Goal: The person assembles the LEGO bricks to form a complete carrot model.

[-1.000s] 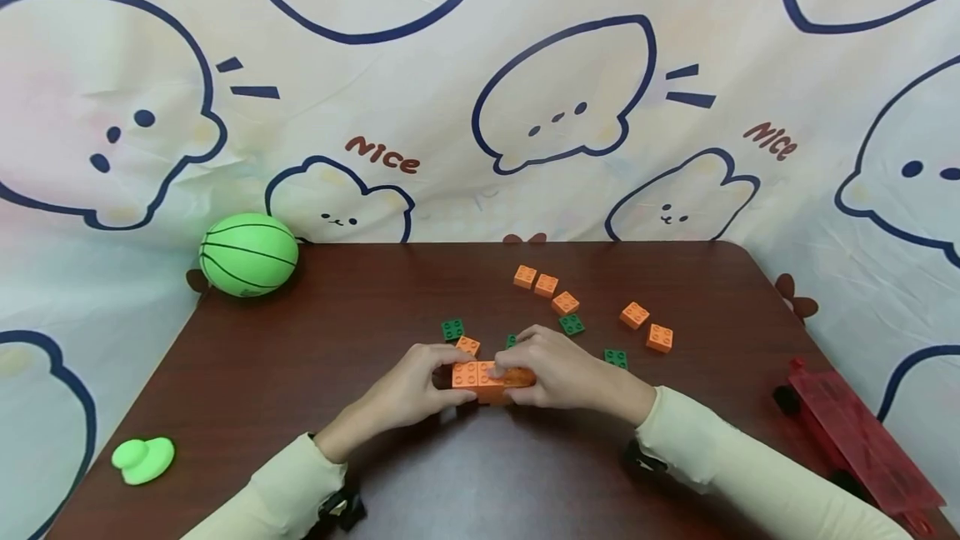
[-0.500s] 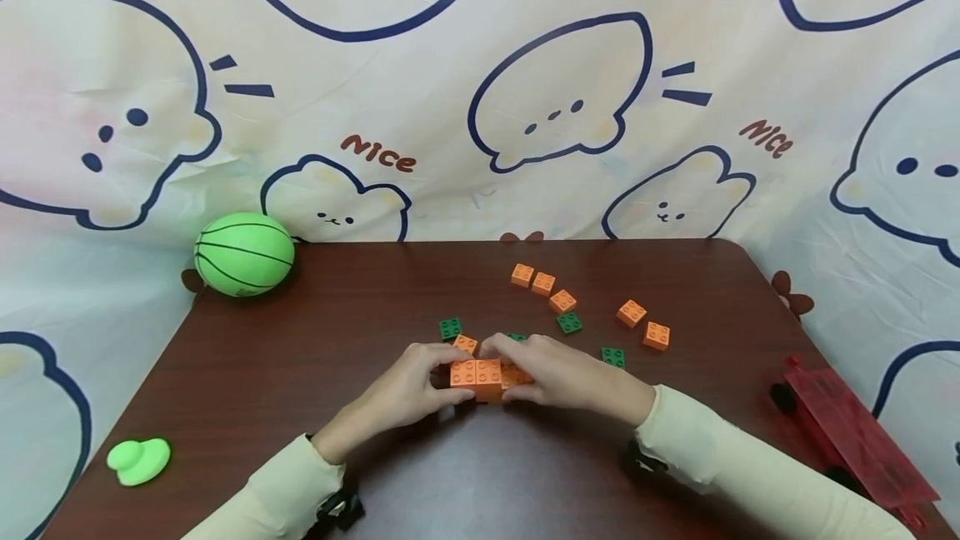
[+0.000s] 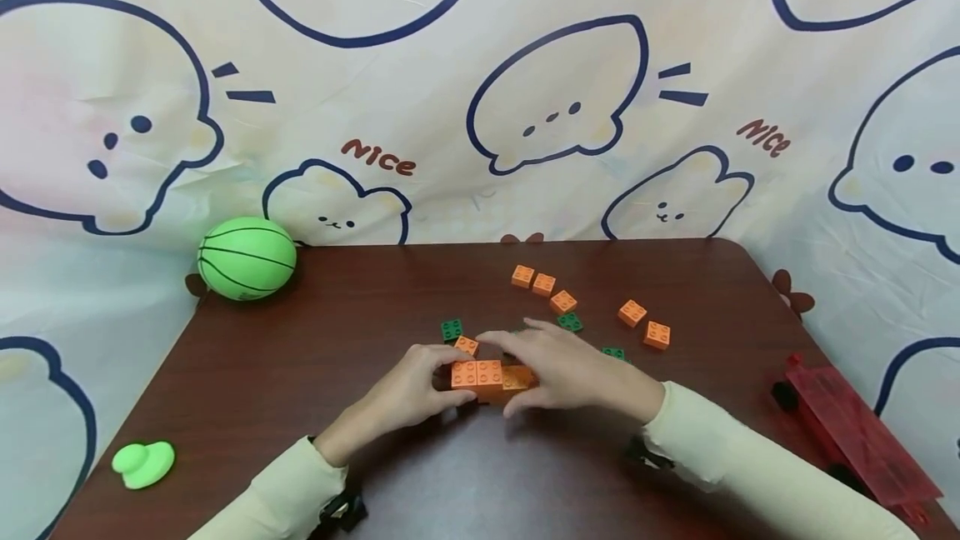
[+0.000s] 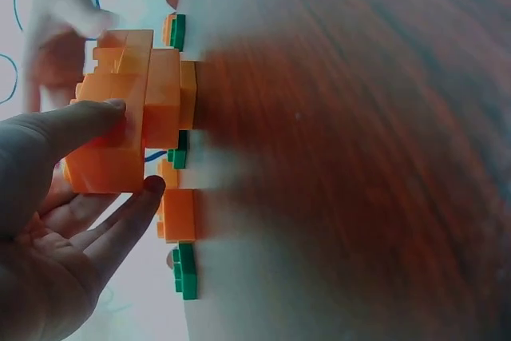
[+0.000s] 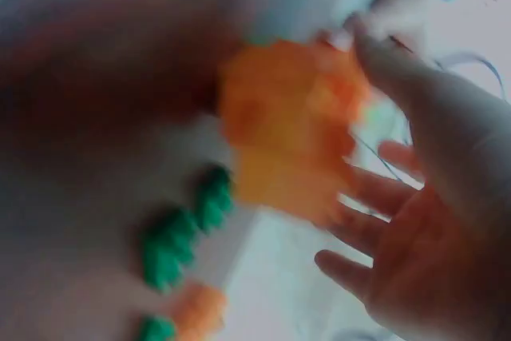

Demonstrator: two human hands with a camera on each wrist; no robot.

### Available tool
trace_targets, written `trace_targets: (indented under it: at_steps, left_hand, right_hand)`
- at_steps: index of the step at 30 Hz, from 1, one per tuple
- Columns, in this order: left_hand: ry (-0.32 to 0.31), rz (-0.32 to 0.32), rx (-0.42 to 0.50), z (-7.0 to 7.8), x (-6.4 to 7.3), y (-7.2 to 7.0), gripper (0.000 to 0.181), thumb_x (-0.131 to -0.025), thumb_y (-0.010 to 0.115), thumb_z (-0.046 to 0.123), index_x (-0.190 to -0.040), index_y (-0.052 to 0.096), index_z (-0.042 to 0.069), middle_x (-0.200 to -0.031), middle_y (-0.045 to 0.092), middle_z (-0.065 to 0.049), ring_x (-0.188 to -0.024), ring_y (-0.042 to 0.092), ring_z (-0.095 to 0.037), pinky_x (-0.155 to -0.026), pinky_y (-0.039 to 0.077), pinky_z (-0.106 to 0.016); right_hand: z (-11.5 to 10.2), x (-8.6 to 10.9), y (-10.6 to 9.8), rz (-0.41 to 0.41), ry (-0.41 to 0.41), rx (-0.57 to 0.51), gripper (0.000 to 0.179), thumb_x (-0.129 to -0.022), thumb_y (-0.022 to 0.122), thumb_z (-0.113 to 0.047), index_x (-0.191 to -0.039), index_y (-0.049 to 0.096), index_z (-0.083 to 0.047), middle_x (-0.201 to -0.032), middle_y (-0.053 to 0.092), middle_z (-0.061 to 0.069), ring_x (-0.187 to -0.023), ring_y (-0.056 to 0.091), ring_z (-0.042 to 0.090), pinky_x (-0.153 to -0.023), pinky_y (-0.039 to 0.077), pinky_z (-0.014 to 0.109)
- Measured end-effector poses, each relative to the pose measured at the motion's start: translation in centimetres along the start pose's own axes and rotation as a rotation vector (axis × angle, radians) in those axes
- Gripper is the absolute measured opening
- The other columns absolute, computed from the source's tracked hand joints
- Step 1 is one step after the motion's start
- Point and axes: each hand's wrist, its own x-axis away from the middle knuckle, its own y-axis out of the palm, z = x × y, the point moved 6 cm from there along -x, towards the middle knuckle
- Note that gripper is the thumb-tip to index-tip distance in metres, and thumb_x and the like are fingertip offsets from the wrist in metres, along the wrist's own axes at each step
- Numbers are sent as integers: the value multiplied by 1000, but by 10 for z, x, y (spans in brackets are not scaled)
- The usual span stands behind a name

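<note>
An assembly of stacked orange toy building bricks [image 3: 477,375] stands over the near middle of the table. My left hand [image 3: 405,388] grips its left end between thumb and fingers. In the left wrist view the left thumb lies along the upper orange brick [image 4: 108,161], and lower layers show beneath it. My right hand [image 3: 570,369] hovers around the right end, thumb and fingers spread apart. From the right wrist, the orange assembly [image 5: 279,133] looks blurred, with that hand's open palm beside it.
A loose orange brick [image 3: 467,346] and a green brick [image 3: 452,329] lie just behind the assembly. Several more orange bricks [image 3: 563,302] are scattered farther back. A green ball [image 3: 247,258] sits at back left, a light green toy [image 3: 142,464] at front left, a red skateboard-like object [image 3: 858,432] at right.
My right hand has let go of the assembly's right end; its fingers have spread and it has shifted slightly rightward. The left hand keeps its grip in the same place.
</note>
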Motion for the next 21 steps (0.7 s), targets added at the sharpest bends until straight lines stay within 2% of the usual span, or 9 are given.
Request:
trace_targets:
  at_steps: [3,5,7,10,12,14,16,21]
  left_hand:
    - [-13,10,-18,0,0,-1,43,-88,84,24,-126,71,8,-115,75,-6,-97,71,-14,-82,61,-34]
    - [-19,28,-27,3,0,-3,46,-86,85,26,-126,71,8,-117,75,-6,-99,72,-14,-84,61,-35]
    - [-8,55,-40,7,1,-6,49,-85,86,27,-127,71,8,-119,75,-6,-103,71,-16,-88,61,-38]
    - [29,96,-56,16,0,-10,46,-85,86,28,-126,72,11,-120,76,-5,-107,71,-17,-92,60,-41]
    - [52,109,-61,21,-3,-10,42,-86,85,28,-123,73,13,-119,76,-2,-105,71,-15,-90,60,-38]
    - [53,109,-57,23,-6,-7,35,-87,84,28,-120,75,16,-115,77,1,-101,70,-11,-86,59,-32]
    - [42,105,-44,23,-9,-4,31,-88,83,27,-117,77,18,-112,77,4,-97,69,-7,-82,58,-25]
    - [7,95,-14,18,-11,0,27,-89,83,28,-113,79,19,-110,78,4,-95,68,-6,-78,56,-21]
  right_hand:
    - [18,19,-29,60,74,13,67,-88,77,-52,-144,58,-19,-142,65,-1,-126,65,18,-113,47,50]
    - [39,37,-48,79,191,49,56,-91,74,-53,-137,65,-20,-137,68,0,-123,66,20,-104,53,47]
    - [67,60,-63,54,335,77,51,-92,74,-50,-131,69,-17,-131,71,4,-115,68,23,-96,57,48]
    - [110,95,-69,-2,515,95,41,-90,78,-44,-116,73,-13,-115,74,8,-93,67,22,-76,58,44]
    - [135,113,-65,-29,589,74,36,-87,82,-39,-108,72,-11,-106,74,9,-81,61,20,-66,52,39]
    - [153,126,-58,-30,624,44,32,-84,85,-36,-100,71,-13,-99,72,8,-75,54,18,-62,45,34]
    - [163,132,-49,-13,618,20,29,-82,88,-31,-96,70,-13,-95,70,7,-76,52,19,-63,43,34]
    - [165,135,-39,55,556,3,22,-79,89,-17,-83,67,-13,-81,63,1,-72,50,15,-65,41,30]
